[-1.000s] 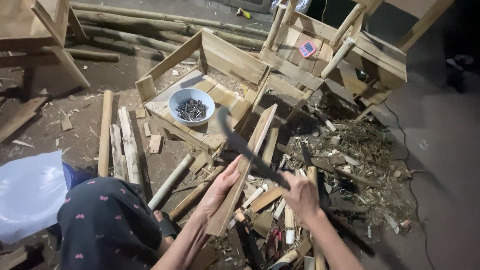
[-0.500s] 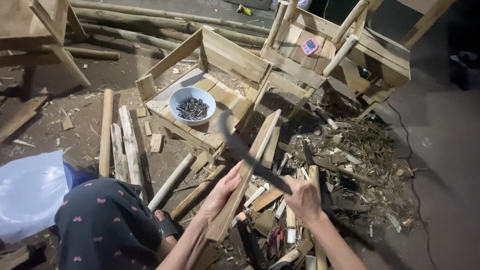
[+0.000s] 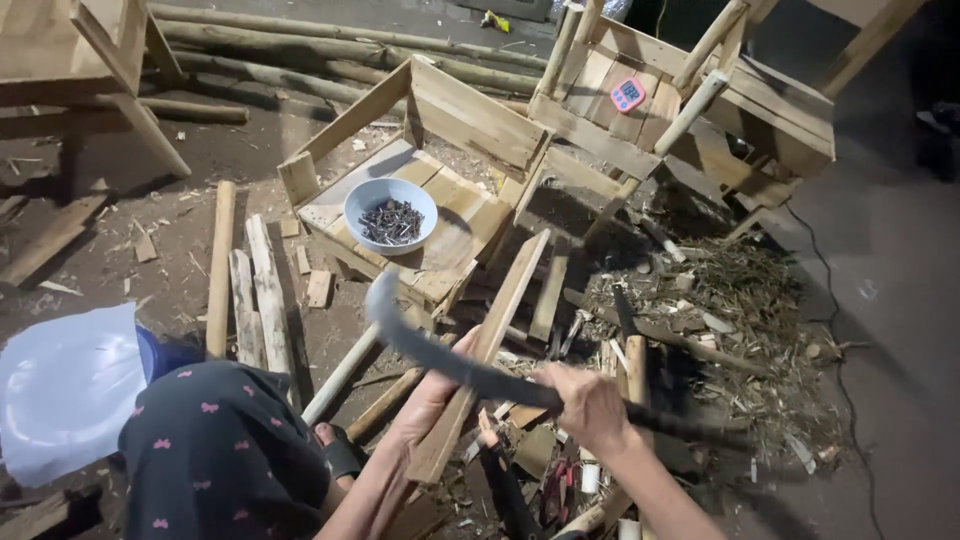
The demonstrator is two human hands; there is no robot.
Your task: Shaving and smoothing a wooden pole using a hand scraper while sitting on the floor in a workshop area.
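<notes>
Two bare hands work at the bottom centre of the frame. The left hand [image 3: 435, 395] wraps its fingers around a long flat wooden slat [image 3: 490, 345], gripping it low down so that it leans up and away toward the middle of the picture. The right hand [image 3: 585, 405] is closed in a fist around the handle of a dark curved blade [image 3: 430, 340], whose hooked tip points left and crosses in front of the slat; the blade is blurred, so whether its edge touches the wood I cannot tell.

As for progress, the slat looks mostly square and whole (no fresh notch or cut shows on the visible face), so the shaping seems at an early stage. Shavings and offcuts [image 3: 720, 310] heaped at the right of the frame suggest other pieces are already trimmed.

Just above centre sits a low wooden frame [image 3: 470, 120] with a pale blue bowl of nails [image 3: 390, 212] on its boards. A second wooden frame [image 3: 760, 100] at upper right carries a small pink timer [image 3: 628, 95]. Loose sticks [image 3: 250, 285] lie at centre left, round poles [image 3: 300, 40] along the top edge, and a white plastic sheet [image 3: 60, 385] at lower left beside a dark patterned knee [image 3: 215, 450].
</notes>
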